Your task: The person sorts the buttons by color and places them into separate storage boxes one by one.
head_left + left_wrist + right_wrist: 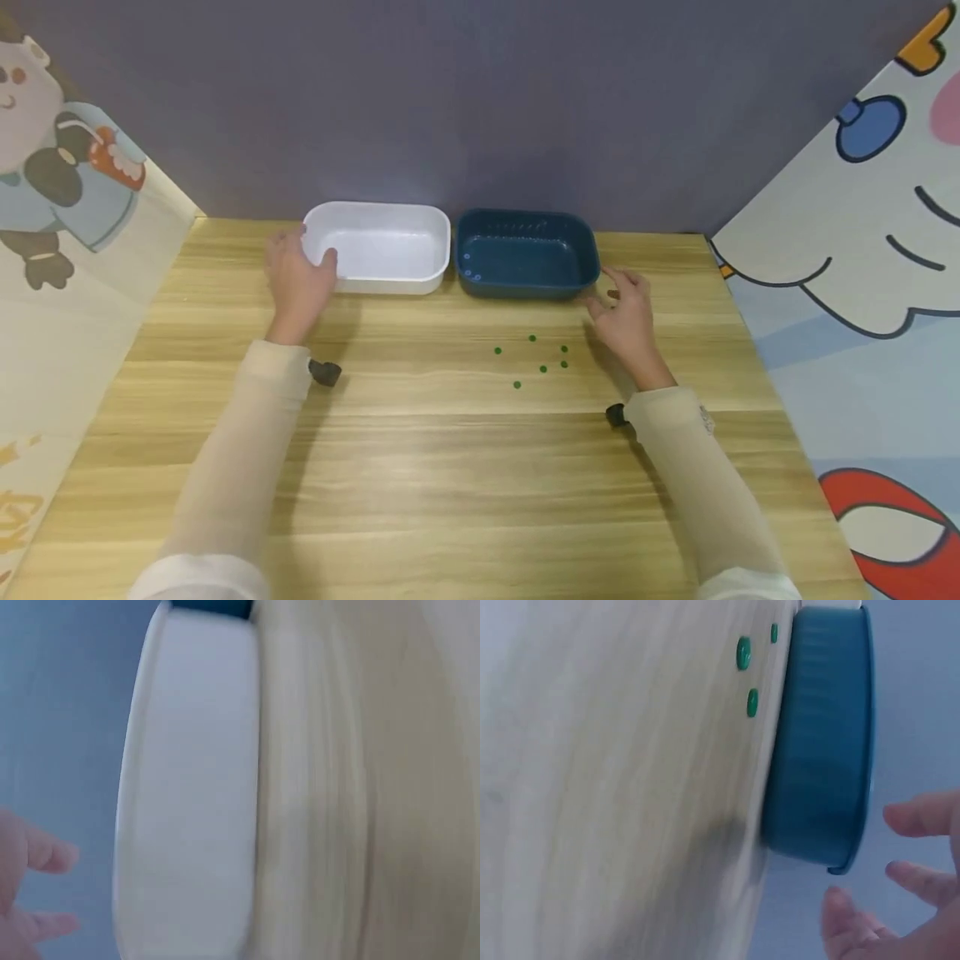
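A white plastic bin [388, 286] and a dark teal plastic bin [517, 291] stand side by side at the back of the table. My left hand [298, 279] is at the white bin's left end, thumb by its front rim and fingers spread. In the left wrist view its fingertips [64, 857] show beside the white wall. At the teal bin's right front corner is my right hand [626, 317], fingers loosely bent with nothing between them. The right wrist view shows those fingertips [900, 819] just off the teal rim. Three small blue discs [468, 273] lie inside the teal bin.
Several small green button-like discs [543, 369] are scattered on the wooden table [450, 483] in front of the teal bin. A grey panel [480, 100] rises right behind both bins. Printed cartoon panels [840, 250] border the table at left and right.
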Available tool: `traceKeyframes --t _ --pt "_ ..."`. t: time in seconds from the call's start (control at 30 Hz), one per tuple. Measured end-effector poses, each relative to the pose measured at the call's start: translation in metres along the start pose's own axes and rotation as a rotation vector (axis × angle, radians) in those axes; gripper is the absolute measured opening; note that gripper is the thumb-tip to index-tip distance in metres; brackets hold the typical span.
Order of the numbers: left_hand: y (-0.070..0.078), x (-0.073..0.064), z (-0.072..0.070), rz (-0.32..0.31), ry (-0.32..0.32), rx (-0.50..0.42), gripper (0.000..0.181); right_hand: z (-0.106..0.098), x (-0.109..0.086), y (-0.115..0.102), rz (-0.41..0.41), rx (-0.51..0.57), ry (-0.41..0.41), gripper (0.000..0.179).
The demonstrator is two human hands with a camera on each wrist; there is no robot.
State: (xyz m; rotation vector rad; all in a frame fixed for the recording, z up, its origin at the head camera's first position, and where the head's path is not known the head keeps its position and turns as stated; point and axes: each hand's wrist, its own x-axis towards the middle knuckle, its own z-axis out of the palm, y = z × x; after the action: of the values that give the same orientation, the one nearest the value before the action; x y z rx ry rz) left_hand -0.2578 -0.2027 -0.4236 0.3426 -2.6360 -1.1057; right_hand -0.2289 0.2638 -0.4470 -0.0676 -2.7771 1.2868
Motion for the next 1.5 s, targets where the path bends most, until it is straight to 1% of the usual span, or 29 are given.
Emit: traceKeyframes --t 0.07,0.17,0.23,0.27,0.33,0.37,0.47,0.5,0.6,0.7,0.77,0.83,0.97,1.03,1.1,1.17,1.23,1.4,1.5 --pt "-0.014 0.006 -0.012 -0.109 -0.080 -0.171 0.068 -0.002 -0.006 -0.005 0.005 -0.030 0.026 0.059" --pt "-0.030 0.011 -0.024 -0.235 -0.205 -0.422 0.077 -0.003 -0.015 -0.012 -0.013 -0.084 0.015 0.054" --pt "-0.038 0.012 -0.028 -0.284 -0.267 -0.548 0.080 -0.002 -0.021 -0.017 -0.041 -0.121 -0.025 0.050" --pt "-0.042 0.012 -0.029 -0.280 -0.292 -0.576 0.081 -0.001 -0.024 -0.019 -0.057 -0.141 -0.050 0.047" --pt "-0.048 0.013 -0.030 -0.245 -0.323 -0.568 0.078 0.001 -0.028 -0.023 -0.092 -0.182 -0.110 0.041" --pt "-0.051 0.014 -0.030 -0.219 -0.333 -0.549 0.075 0.002 -0.030 -0.025 -0.114 -0.199 -0.143 0.039" --pt "-0.060 0.015 -0.028 -0.140 -0.356 -0.453 0.067 0.007 -0.032 -0.029 -0.161 -0.260 -0.250 0.035" --pt "-0.063 0.016 -0.028 -0.124 -0.362 -0.422 0.064 0.009 -0.032 -0.030 -0.173 -0.279 -0.288 0.035" --pt "-0.072 0.017 -0.026 -0.098 -0.381 -0.372 0.062 0.017 -0.029 -0.031 -0.191 -0.322 -0.386 0.036" --pt "-0.077 0.017 -0.024 -0.097 -0.386 -0.362 0.062 0.024 -0.027 -0.032 -0.201 -0.342 -0.435 0.036" --pt "-0.077 0.017 -0.024 -0.091 -0.384 -0.357 0.062 0.029 -0.026 -0.033 -0.209 -0.352 -0.447 0.036" --pt "-0.074 0.016 -0.026 -0.088 -0.385 -0.349 0.063 0.033 -0.026 -0.033 -0.216 -0.361 -0.451 0.035" --pt "-0.059 0.008 -0.037 -0.096 -0.402 -0.337 0.062 0.041 -0.026 -0.033 -0.245 -0.387 -0.449 0.031" --pt "-0.056 0.006 -0.040 -0.102 -0.410 -0.339 0.062 0.044 -0.025 -0.032 -0.257 -0.395 -0.448 0.028" --pt "-0.058 0.004 -0.041 -0.089 -0.412 -0.336 0.062 0.046 -0.025 -0.031 -0.263 -0.402 -0.447 0.027" --pt "-0.067 0.005 -0.038 -0.075 -0.409 -0.326 0.063 0.048 -0.024 -0.031 -0.261 -0.408 -0.452 0.026" --pt "-0.074 0.005 -0.036 -0.059 -0.404 -0.295 0.065 0.049 -0.024 -0.030 -0.256 -0.416 -0.455 0.026" --pt "-0.076 -0.006 -0.040 -0.038 -0.401 -0.224 0.067 0.050 -0.022 -0.030 -0.256 -0.430 -0.454 0.025" --pt "-0.075 -0.015 -0.043 -0.036 -0.404 -0.211 0.067 0.051 -0.022 -0.030 -0.256 -0.441 -0.454 0.024"
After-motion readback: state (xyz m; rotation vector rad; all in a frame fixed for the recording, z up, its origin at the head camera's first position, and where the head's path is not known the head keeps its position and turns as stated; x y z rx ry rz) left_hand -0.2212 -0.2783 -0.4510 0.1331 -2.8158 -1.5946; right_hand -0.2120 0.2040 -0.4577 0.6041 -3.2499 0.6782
